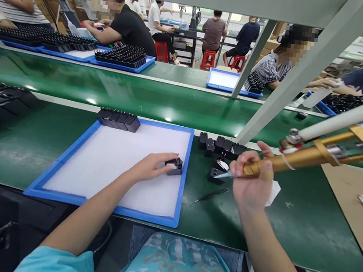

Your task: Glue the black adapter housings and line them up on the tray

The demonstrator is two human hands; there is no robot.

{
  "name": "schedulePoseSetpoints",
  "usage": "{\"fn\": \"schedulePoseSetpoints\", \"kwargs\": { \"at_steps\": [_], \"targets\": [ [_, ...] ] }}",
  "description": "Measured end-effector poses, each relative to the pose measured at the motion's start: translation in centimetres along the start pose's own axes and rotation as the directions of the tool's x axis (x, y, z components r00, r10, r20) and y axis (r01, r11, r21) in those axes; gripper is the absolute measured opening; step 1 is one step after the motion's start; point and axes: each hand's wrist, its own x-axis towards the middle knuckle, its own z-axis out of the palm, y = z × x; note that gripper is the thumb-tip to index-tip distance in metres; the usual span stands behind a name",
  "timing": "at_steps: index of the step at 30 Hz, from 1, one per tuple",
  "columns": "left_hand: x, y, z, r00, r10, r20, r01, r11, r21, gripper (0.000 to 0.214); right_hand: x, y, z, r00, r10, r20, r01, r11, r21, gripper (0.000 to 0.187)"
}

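Note:
My left hand [148, 166] reaches over the blue-rimmed tray [185, 178]. Its thumb and forefinger hold a small black plug-adapter housing [175, 169] against the white lining, near the right rim. My right hand [252, 179] is wrapped round a gold-coloured glue dispenser [291, 162] with a pale blue tapered nozzle. The nozzle tip points left, over a black adapter [215, 176] on the green bench. A row of black adapters [118, 120] stands in the tray's far left corner.
Several black adapters [221, 145] lie right of the tray, with thin tweezers [211, 195] closer to me. White paper [273, 193] and cardboard [351, 203] lie to the right. A slanting metal post [283, 93] rises beyond. Across the green conveyor [124, 88], people work beside more trays.

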Motion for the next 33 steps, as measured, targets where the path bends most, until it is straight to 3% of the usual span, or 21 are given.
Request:
{"fn": "schedulePoseSetpoints", "kwargs": {
  "at_steps": [3,6,11,18,23,28,33],
  "targets": [
    [-0.4,0.2,0.2,1.0,-0.016,0.011,0.013,0.975,0.221,0.066,0.5,1.2,3.1,1.0,-0.027,0.002,0.027,0.997,0.068,0.031],
    [-0.2,-0.1,0.8,0.996,-0.084,-0.034,0.091,0.94,0.33,0.052,1.0,2.2,5.7,0.999,-0.033,0.015,0.031,0.991,0.132,0.029],
    [-0.1,0.7,1.2,0.988,-0.084,-0.126,0.111,0.967,0.228,0.043,1.0,3.0,8.1,0.998,-0.041,0.05,0.029,0.974,0.224,0.028],
    [-0.6,2.9,1.2,0.902,0.088,-0.422,0.0,0.979,0.204,0.04,0.8,3.1,8.3,0.995,-0.028,0.092,0.004,0.967,0.256,0.036],
    [-0.8,3.9,1.1,0.871,0.197,-0.451,-0.095,0.967,0.239,0.037,0.7,2.9,8.5,0.996,0.002,0.084,-0.022,0.97,0.24,0.039],
    [-0.8,4.6,1.0,0.812,0.35,-0.467,-0.192,0.916,0.352,0.038,0.5,2.7,8.5,0.996,0.008,0.093,-0.03,0.97,0.243,0.038],
    [-0.8,5.0,1.2,0.807,0.369,-0.462,-0.202,0.906,0.371,0.038,0.3,2.6,8.5,0.996,-0.007,0.092,-0.014,0.974,0.228,0.035]
  ]
}}
